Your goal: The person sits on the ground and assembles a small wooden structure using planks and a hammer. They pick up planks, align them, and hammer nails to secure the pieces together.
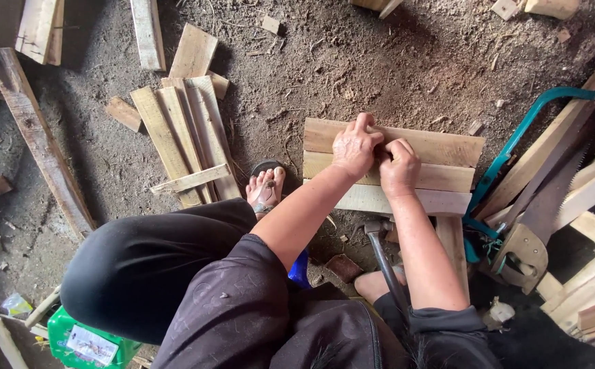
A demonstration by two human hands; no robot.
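Three pale wooden boards (441, 149) lie side by side on the dirt floor in front of me, across a narrower upright piece (452, 246). My left hand (355, 147) rests on the boards, fingers bent, index finger pointing forward. My right hand (398, 166) sits right beside it with fingers pinched closed, touching the left hand. Whatever small thing is between the fingers is hidden. A hammer (383, 254) lies on the ground just under my right forearm.
A pile of loose planks (184, 133) lies to the left, past my sandalled foot (264, 188). A teal bow saw (516, 147) and a handsaw (536, 219) lean on lumber at the right. A long plank (37, 137) and a green box (85, 338) lie at the left.
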